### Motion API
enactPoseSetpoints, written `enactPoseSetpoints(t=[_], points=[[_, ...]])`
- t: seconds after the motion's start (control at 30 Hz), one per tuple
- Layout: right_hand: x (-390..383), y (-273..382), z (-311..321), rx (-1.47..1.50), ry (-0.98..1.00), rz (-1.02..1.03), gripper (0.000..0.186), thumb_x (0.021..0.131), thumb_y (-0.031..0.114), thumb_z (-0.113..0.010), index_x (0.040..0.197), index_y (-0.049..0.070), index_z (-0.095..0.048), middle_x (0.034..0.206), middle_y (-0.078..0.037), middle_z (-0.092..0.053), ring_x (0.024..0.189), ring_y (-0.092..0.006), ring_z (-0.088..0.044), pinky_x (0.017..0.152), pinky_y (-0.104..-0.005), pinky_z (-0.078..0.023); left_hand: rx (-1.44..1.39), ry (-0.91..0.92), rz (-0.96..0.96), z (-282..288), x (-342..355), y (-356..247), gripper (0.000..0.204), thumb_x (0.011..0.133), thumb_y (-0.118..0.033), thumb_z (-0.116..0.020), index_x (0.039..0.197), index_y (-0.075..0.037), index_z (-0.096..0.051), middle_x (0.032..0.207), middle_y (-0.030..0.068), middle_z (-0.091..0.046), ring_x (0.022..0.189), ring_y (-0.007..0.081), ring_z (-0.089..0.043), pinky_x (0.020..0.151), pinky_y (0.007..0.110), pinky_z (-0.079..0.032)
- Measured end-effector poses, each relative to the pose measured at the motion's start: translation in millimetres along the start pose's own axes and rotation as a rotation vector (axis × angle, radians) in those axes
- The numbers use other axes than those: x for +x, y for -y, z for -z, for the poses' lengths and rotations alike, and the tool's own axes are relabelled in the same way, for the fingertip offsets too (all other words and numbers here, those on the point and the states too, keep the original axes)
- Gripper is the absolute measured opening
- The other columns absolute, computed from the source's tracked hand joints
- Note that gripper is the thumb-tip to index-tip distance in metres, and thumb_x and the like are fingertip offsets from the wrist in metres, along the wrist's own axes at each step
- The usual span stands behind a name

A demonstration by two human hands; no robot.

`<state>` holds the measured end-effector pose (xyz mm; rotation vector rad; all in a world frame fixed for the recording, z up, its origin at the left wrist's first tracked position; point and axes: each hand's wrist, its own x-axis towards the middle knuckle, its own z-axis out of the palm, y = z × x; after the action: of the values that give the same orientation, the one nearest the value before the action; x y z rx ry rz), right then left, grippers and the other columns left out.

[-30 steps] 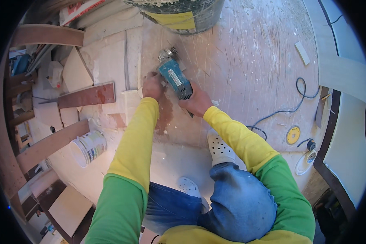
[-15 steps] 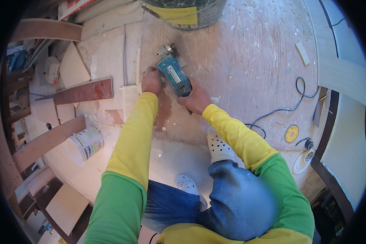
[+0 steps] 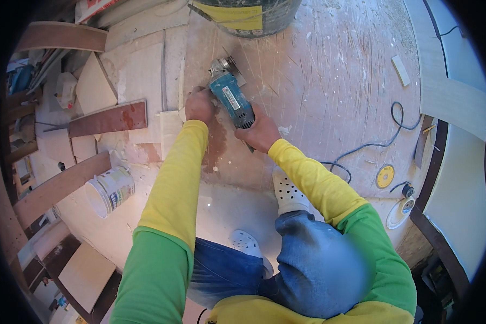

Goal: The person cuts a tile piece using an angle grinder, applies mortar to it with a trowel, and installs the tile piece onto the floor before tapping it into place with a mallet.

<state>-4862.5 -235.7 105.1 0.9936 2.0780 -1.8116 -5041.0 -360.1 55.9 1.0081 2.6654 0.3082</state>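
In the head view a teal angle grinder (image 3: 229,97) with a metal head and disc sits low over the scratched board, its disc end pointing away from me. My right hand (image 3: 258,132) is wrapped round the grinder's rear body. My left hand (image 3: 200,105) is closed beside the grinder's left side near the head, in contact or very close; what its fingers hold is hidden. A damp dark patch (image 3: 217,154) marks the board below them. My white perforated shoe (image 3: 289,191) is just nearer to me than the grinder.
A dirty bucket (image 3: 243,19) stands beyond the grinder. At left lie reddish planks (image 3: 108,119), tile pieces (image 3: 94,81) and a white bucket (image 3: 108,191) on its side. At right are a coiled cord (image 3: 380,143), a yellow disc (image 3: 384,175), a round spool-like object (image 3: 399,210) and a small strip (image 3: 399,70).
The whole scene has drifted slightly up and left in the picture. My hands keep nearly the same hold and position around the grinder.
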Motion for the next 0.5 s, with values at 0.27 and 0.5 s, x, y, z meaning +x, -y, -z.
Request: enactPoseSetpoints(t=[0.27, 0.5], points=[[-3.8, -5.0, -2.4, -0.003, -0.036, 0.032, 0.082, 0.065, 0.027, -0.070, 0.138, 0.006, -0.039, 0.100, -0.024, -0.065, 0.093, -0.0388, -0.064, 0.083, -0.0412, -0.050, 0.002, -0.034, 0.004, -3.7, 2.3, 5.8, 0.043, 0.060, -0.016, -0.082, 0.100, -0.010, -0.070, 0.108, 0.0133, -0.064, 0.099, 0.0329, -0.062, 0.088, 0.040, -0.050], [-6.7, -0.7, 0.9, 0.007, 0.008, -0.012, 0.082, 0.066, 0.028, -0.070, 0.138, 0.005, -0.038, 0.103, -0.025, -0.064, 0.096, -0.0391, -0.063, 0.084, -0.0415, -0.049, -0.012, -0.042, 0.001, -7.3, 4.1, 10.9, 0.044, 0.060, -0.017, -0.082, 0.102, -0.011, -0.070, 0.109, 0.0128, -0.064, 0.100, 0.0325, -0.062, 0.088, 0.040, -0.050]])
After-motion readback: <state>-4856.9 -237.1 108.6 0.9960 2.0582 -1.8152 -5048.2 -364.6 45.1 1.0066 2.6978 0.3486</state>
